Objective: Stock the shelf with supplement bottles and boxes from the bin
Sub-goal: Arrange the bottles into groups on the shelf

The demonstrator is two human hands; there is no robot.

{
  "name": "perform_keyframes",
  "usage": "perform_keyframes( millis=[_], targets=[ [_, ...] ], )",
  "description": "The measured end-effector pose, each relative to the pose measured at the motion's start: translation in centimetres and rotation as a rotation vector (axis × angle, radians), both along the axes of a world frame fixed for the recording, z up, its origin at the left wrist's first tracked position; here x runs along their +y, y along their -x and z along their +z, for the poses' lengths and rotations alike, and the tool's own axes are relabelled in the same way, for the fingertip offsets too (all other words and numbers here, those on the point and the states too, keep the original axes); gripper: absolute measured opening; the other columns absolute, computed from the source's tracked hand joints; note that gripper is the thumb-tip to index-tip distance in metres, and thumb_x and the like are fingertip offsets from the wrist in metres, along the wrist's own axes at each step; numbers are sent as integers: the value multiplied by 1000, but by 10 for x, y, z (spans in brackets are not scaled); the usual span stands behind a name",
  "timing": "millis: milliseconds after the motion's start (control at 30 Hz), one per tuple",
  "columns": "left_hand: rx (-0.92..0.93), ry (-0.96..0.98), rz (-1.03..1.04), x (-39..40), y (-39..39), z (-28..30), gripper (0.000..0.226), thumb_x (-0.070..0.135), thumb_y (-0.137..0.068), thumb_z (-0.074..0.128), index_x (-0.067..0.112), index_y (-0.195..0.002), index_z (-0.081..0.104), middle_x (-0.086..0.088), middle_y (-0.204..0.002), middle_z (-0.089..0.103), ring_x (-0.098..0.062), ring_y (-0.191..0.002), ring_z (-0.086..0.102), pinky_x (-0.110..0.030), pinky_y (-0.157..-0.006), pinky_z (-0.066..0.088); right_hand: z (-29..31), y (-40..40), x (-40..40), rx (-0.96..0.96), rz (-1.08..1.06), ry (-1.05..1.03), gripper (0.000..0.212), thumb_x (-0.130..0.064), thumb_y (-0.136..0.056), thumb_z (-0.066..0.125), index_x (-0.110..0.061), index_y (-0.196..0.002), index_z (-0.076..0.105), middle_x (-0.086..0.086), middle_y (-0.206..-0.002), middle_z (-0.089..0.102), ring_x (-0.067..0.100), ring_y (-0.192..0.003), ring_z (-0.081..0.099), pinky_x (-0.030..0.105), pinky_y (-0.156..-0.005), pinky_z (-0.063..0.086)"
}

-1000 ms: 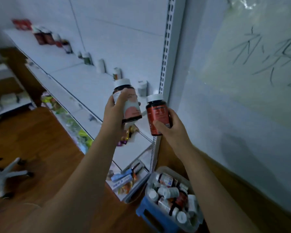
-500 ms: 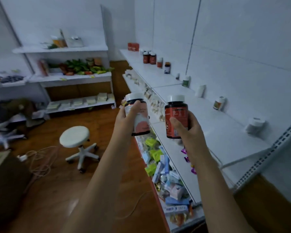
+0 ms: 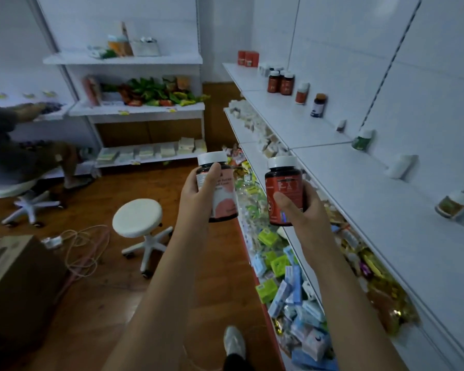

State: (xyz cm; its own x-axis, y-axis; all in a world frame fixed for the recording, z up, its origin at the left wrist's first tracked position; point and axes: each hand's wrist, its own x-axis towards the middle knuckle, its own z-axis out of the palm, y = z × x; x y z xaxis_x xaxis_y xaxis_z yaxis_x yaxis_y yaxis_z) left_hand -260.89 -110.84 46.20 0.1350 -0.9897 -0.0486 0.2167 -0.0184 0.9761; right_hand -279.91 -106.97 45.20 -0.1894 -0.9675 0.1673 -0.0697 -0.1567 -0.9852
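Bottles upright in L grip (image 3: 198,194) & R grip (image 3: 303,210).

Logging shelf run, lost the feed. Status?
Left hand grips pink-label bottle; right hand grips red-label bottle. Both upright, off the top shelf. Nothing between bottles and shelf.

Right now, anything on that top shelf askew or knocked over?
Yes. On the top shelf, three bottles nearest the person lie on their sides: a green-label bottle, a white bottle and a brown-label bottle. The red bottles farther along stand upright. Each hand holds a bottle upright.
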Motion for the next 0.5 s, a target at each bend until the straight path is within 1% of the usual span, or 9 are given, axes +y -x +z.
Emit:
perform_keyframes(
  millis=[67, 133, 167, 200, 267, 300, 367, 433, 500],
  targets=[
    [-43, -4, 3, -49, 0, 1, 77, 67, -72, 68, 24, -133, 52, -4, -106, 71, -19, -89, 73, -38, -75, 62, -1, 0, -46, 0, 3, 8, 45, -50, -76, 76, -34, -115, 60, -7, -103, 71, 9, -94, 70, 28, -79, 56],
    [-61, 1, 3, -99, 1, 9, 85, 69, -70, 71, 22, -137, 49, -6, -111, 70, -20, -92, 73, -41, -79, 61, 3, 0, -94, -10, 17, 11, 45, -50, -76, 77, -34, -115, 60, -7, -103, 71, 9, -94, 70, 31, -83, 57],
    [-60, 3, -3, -124, 2, 14, 82, 67, -72, 72, 22, -137, 50, -6, -112, 70, -21, -94, 73, -42, -80, 61, 6, 1, -117, -18, 20, 13, 44, -49, -77, 77, -35, -115, 60, -7, -103, 71, 9, -94, 70, 34, -85, 58],
    [-67, 12, -6, -149, 4, 20, 74, 64, -76, 71, 22, -134, 53, -6, -110, 71, -22, -94, 73, -41, -80, 61, 9, 2, -141, -27, 24, 18, 43, -49, -77, 77, -36, -115, 60, -7, -103, 71, 10, -94, 70, 36, -86, 58],
    [-83, 37, 3, -194, 5, 29, 56, 58, -84, 66, 23, -127, 57, -5, -105, 72, -22, -92, 73, -39, -78, 61, 17, 3, -187, -32, 42, 27, 43, -52, -75, 78, -39, -113, 60, -9, -102, 71, 10, -94, 70, 37, -86, 58],
    [-84, 38, 20, -215, 5, 32, 53, 57, -85, 65, 24, -126, 58, -5, -104, 72, -21, -91, 73, -39, -78, 61, 21, 2, -209, -26, 50, 28, 45, -54, -73, 77, -40, -112, 60, -10, -101, 71, 10, -94, 70, 36, -85, 58],
    [-84, 30, 44, -248, 5, 37, 62, 63, -80, 64, 23, -127, 56, -6, -105, 71, -21, -90, 73, -39, -78, 61, 25, -1, -252, -22, 60, 34, 43, -54, -74, 76, -40, -112, 60, -11, -101, 71, 9, -94, 70, 34, -84, 58],
    [-89, 18, 52, -277, 3, 38, 75, 69, -70, 63, 22, -128, 56, -7, -106, 71, -21, -89, 73, -35, -74, 61, 24, -7, -289, -29, 68, 37, 43, -51, -78, 76, -36, -116, 60, -9, -103, 71, 9, -95, 70, 32, -83, 58],
    [-103, 2, 64, -304, 0, 37, 77, 69, -67, 62, 21, -127, 56, -6, -104, 71, -20, -89, 73, -30, -69, 60, 19, -14, -320, -17, 78, 28, 47, -45, -82, 74, -28, -122, 58, -4, -107, 70, 11, -97, 70, 32, -83, 58]
  ],
)
